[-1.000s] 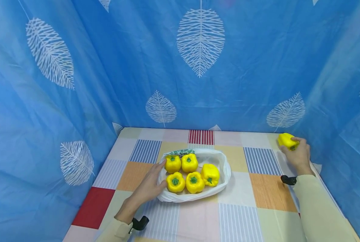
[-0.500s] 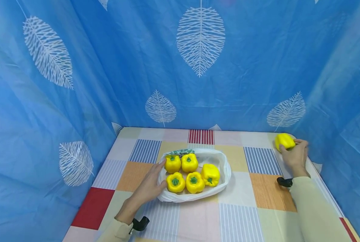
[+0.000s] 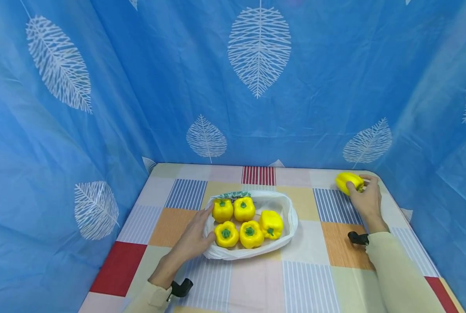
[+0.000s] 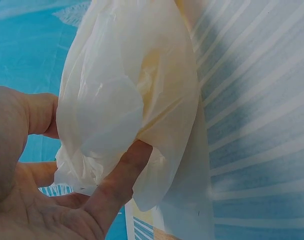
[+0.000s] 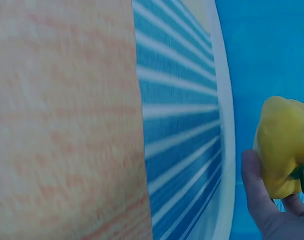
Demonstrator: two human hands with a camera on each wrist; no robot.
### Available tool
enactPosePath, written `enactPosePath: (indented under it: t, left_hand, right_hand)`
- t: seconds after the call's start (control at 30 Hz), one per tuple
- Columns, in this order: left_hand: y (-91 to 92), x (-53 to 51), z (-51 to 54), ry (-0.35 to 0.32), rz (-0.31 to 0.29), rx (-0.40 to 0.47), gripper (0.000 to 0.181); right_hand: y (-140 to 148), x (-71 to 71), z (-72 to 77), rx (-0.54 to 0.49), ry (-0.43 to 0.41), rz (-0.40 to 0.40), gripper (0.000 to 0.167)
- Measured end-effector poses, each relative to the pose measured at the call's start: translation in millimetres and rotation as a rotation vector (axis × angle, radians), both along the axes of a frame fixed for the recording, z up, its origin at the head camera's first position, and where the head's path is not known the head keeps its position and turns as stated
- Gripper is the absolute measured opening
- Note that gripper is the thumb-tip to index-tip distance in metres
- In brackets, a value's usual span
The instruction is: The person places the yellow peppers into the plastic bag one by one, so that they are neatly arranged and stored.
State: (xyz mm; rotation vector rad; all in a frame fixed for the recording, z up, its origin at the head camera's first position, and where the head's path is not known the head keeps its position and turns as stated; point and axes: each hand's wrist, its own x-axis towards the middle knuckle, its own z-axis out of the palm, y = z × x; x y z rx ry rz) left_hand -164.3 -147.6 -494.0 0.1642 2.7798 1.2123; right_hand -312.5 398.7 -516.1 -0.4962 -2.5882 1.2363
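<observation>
A yellow bell pepper [image 3: 348,182] with a green stem is held between the thumb and fingers of my right hand [image 3: 367,202], near the table's far right corner. The right wrist view shows this bell pepper [image 5: 284,145] cut off at the frame edge. Left of centre, a white plastic bag [image 3: 291,224] lies with its mouth spread wide and several yellow bell peppers [image 3: 251,234] inside. My left hand [image 3: 191,234] grips the bag's left rim; in the left wrist view, one finger [image 4: 124,175] presses the outer plastic while others pass behind it.
A patchwork-print cloth [image 3: 256,282] covers the table. Blue curtains [image 3: 256,126] with white leaf prints stand at the back and both sides, close to the table edges. Green print [image 3: 233,195] shows on the bag's far rim.
My right hand has moved left with the bell pepper, away from the right-hand curtain. The left hand stays at the bag, and the peppers in it keep their places.
</observation>
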Motion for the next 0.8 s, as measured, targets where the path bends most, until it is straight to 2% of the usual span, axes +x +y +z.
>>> enactPosePath:
  t: [0.2,0.37,0.63,0.8]
  left_hand:
    - [-0.5,-1.2,1.5,0.02,-0.014,0.014,0.089]
    - [-1.1,-0.7,2.3,0.022,-0.023,0.023,0.088]
    - [-0.8,-0.7,1.5,0.007,-0.013,0.029,0.088]
    - [0.1,-0.9,1.0,0.006,-0.021,0.037,0.088]
  right_hand:
    - [-18,8.3,6.3,-0.014,0.065,0.066,0.073]
    - [-31,16.0,10.4,-0.017,0.081,0.139,0.075]
    - [-51,24.9,22.3,0.046,0.148,0.274,0.077]
    - [-65,33.1,31.7,0.05,0.179,0.329,0.077]
